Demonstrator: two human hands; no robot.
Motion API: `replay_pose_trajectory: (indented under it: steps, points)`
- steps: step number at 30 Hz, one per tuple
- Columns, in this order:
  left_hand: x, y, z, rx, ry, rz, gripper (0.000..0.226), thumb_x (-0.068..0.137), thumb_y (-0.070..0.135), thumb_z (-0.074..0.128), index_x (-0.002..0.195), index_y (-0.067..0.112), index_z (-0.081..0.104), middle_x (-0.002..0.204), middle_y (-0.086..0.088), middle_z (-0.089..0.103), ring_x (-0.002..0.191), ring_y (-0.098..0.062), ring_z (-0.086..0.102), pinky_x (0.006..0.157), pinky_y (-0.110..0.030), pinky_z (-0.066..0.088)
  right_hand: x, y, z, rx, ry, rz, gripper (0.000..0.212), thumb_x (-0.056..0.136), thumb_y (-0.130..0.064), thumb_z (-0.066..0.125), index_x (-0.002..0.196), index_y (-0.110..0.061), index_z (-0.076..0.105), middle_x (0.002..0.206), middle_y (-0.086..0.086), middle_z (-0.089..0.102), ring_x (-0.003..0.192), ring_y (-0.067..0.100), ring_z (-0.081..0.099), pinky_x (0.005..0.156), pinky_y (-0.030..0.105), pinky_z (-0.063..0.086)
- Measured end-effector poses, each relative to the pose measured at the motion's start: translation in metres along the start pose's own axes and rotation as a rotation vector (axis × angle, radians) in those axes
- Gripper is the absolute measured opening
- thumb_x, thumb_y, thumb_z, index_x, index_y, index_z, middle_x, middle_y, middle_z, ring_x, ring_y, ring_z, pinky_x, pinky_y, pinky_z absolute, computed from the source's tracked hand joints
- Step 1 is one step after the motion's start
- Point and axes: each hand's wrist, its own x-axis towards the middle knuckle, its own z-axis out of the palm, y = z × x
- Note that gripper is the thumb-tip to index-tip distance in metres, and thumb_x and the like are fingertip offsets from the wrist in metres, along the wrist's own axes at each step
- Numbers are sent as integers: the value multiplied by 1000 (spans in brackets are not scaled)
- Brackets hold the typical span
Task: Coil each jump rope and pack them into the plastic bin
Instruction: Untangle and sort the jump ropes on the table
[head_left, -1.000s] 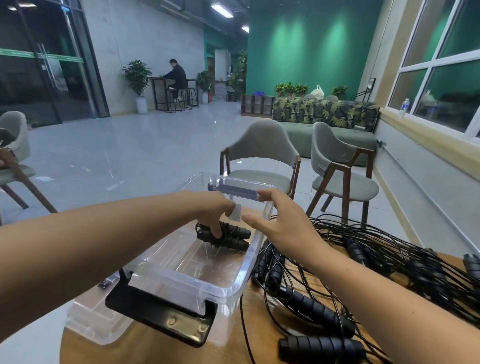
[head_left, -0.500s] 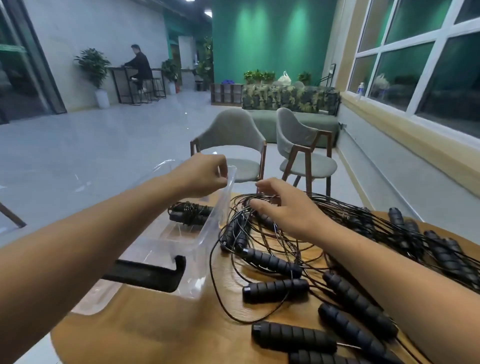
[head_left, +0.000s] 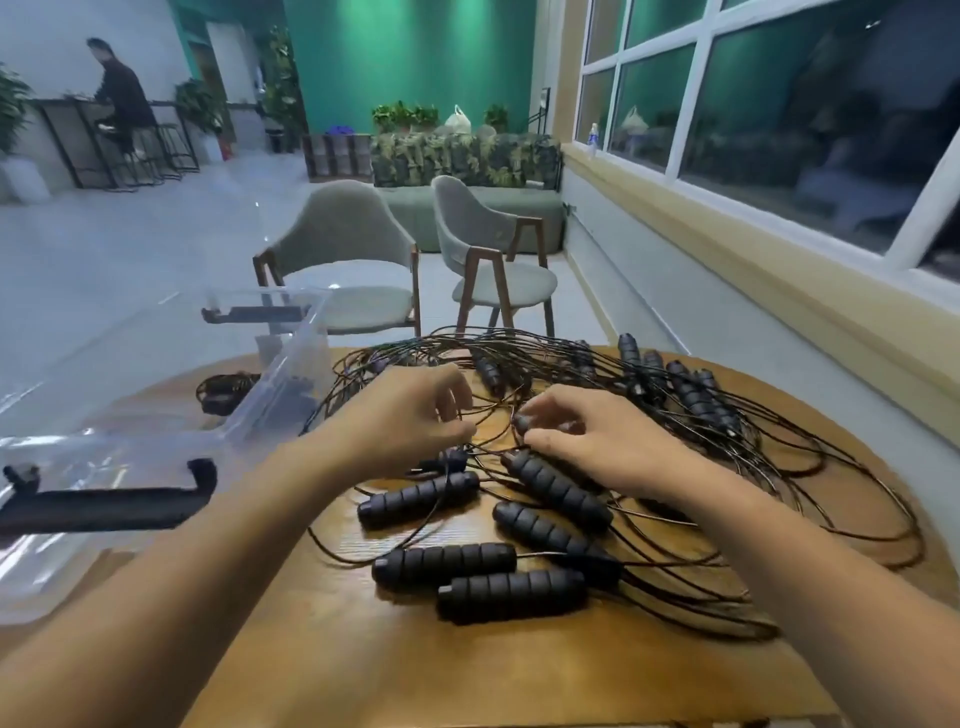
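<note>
On my feed the clear plastic bin (head_left: 293, 364) stood to the left of my left fingers, apart from them, on the round wooden table (head_left: 467, 675). Inside it I could make out one coiled black jump rope (head_left: 224, 391), lying on the bin floor toward the far end. Two black latch handles (head_left: 109, 499) showed on the bin, one at its near end and one at its far end.

The loose black jump ropes (head_left: 524, 358) lay in one tangle of thin cord under and around both sets of fingers, spreading well out to the right of the right fingers. Between the fingers and my wrists I counted five ribbed black handles (head_left: 444, 564) in full view, with a sixth half hidden just under the left fingertips. Beyond the right fingers more handles lay bunched together, and I could not count them surely.

My left hand (head_left: 410, 415) had its fingers curled in close, fingertips down among the cords. Whether they pinched a cord I could not tell. My right hand (head_left: 587, 431) had its fingers bent narrow, thumb and forefinger pinching a small dark end in the tangle. The two sets of fingertips were near each other, not touching. Two grey chairs (head_left: 353, 249) stood beyond the fingers, past the table's far edge.
</note>
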Motion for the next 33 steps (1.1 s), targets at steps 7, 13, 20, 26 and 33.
replay_pose_trajectory:
  steps: [7,13,20,26,33]
  points:
    - [-20,8,56,32,-221,78,43,85,53,79,120,34,63,105,16,67,93,-1,61,82,-23,55,-39,35,3,-3,-28,58,30,99,-42,74,128,-36,69,115,-22,72,106,-9,66,95,18,51]
    - [-39,-4,75,131,-415,13,66,75,66,81,131,42,54,126,19,57,112,-3,55,94,-27,53,-58,33,2,-153,-85,8,18,100,-38,73,118,-35,72,103,-17,72,95,-1,67,88,28,59]
    - [-44,2,78,109,-542,-46,77,70,60,88,134,41,52,128,18,58,109,-5,53,78,-16,42,-73,14,23,-324,-307,-13,21,96,-46,75,112,-33,69,94,-14,67,87,5,63,75,32,58]
    - [-47,-7,65,224,-660,-99,78,70,47,93,134,44,49,127,17,56,110,-11,55,86,-30,56,-75,7,50,-452,-374,-77,41,92,-49,78,128,-38,63,103,-13,63,100,12,59,76,29,53]
    - [-47,-23,62,251,-617,-73,55,85,23,82,130,41,56,119,19,59,101,-6,57,76,-21,49,-71,7,53,-524,-356,-133,39,90,-53,77,124,-35,67,108,-12,55,100,11,53,79,32,55]
